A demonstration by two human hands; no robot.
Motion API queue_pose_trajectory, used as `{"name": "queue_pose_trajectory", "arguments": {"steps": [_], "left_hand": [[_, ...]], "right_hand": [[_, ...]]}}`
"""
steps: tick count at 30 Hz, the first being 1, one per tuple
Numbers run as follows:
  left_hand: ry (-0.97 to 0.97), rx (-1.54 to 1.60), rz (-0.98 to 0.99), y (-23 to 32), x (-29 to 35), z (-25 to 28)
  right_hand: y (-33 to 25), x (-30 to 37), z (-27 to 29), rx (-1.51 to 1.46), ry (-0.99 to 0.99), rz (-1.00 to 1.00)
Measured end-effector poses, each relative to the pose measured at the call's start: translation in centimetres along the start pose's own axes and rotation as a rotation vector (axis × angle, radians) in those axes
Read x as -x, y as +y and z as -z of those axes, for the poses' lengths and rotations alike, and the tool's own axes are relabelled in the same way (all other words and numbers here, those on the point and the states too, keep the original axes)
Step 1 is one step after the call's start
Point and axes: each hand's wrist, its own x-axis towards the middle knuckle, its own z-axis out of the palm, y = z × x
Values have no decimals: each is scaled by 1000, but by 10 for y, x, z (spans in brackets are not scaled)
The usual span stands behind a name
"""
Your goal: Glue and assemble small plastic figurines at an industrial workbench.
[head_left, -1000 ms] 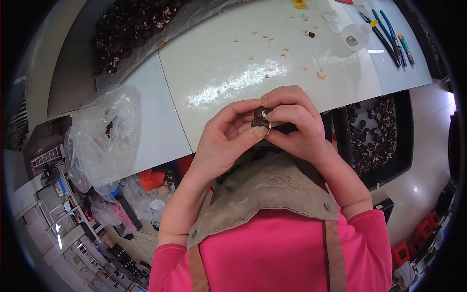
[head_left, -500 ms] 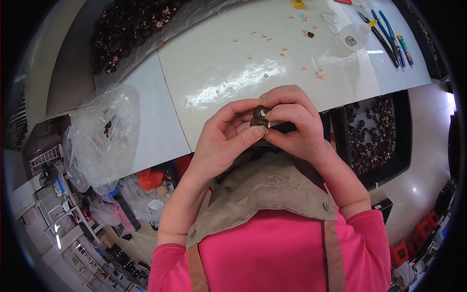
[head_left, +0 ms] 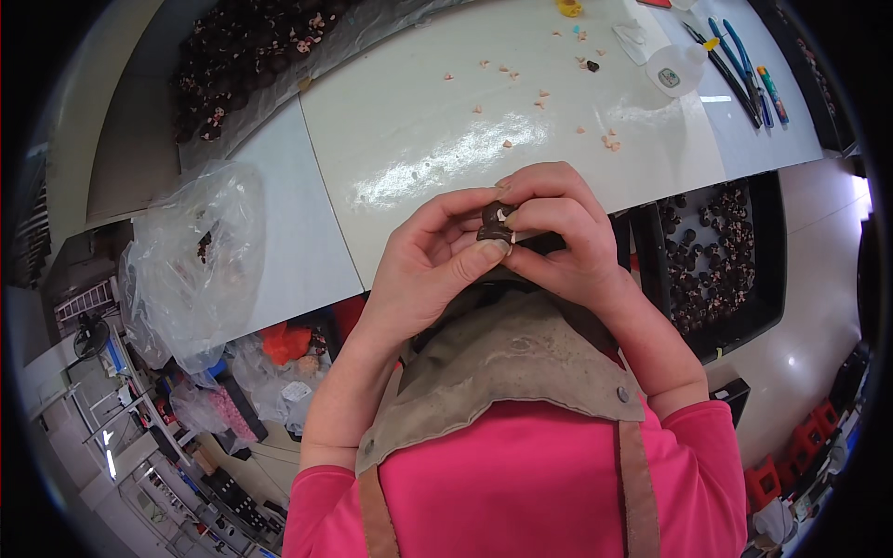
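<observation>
Close to the near edge of the table, both my hands are closed around one small dark brown rounded figure point(head_left: 493, 229) with pale patches. My left hand point(head_left: 430, 265) grips its left side between the thumb and fingertips. On the other side, the thumb and fingers of my right hand point(head_left: 575, 237) pinch it, covering much of it. A pale bit shows at the right fingertips; whether it belongs to the figure I cannot tell. Beyond the hands, several small peach-coloured pieces point(head_left: 610, 143) lie scattered on the white tabletop point(head_left: 391, 112), with one small dark piece point(head_left: 593, 66) among them.
Many similar dark pieces point(head_left: 246, 70) are heaped at the far left. A black tray point(head_left: 770, 302) of them stands at the right, below table height. A white bottle point(head_left: 676, 70) and long blue-handled tools point(head_left: 739, 56) lie far right. A clear plastic bag point(head_left: 191, 270) hangs at the left edge.
Almost nothing differs. Both hands keep the same grip on the dark figure, and the whole view has shifted very slightly.
</observation>
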Motion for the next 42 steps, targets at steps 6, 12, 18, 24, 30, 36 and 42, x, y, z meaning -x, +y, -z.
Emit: {"name": "queue_pose_trajectory", "arguments": {"steps": [6, 12, 18, 24, 30, 36, 42], "left_hand": [[0, 11, 0, -1, 0, -1], [27, 24, -5, -2, 2, -4], [209, -58, -130, -9, 8, -19], [203, -441, -242, -10, 20, -21], [202, -677, -348, -10, 26, -25], [167, -712, -348, -8, 28, -29], [138, -730, -331, -8, 28, -34]], "right_hand": [[0, 0, 1, 16, -1, 8], [-3, 0, 1, 16, 5, 1], [-15, 4, -5, 56, 13, -73], [-33, 16, -1, 84, 10, -145], [-35, 30, -4, -15, 32, -217], [-39, 41, -5, -217, 64, -380], [-46, 45, -2, -434, 84, -539]]}}
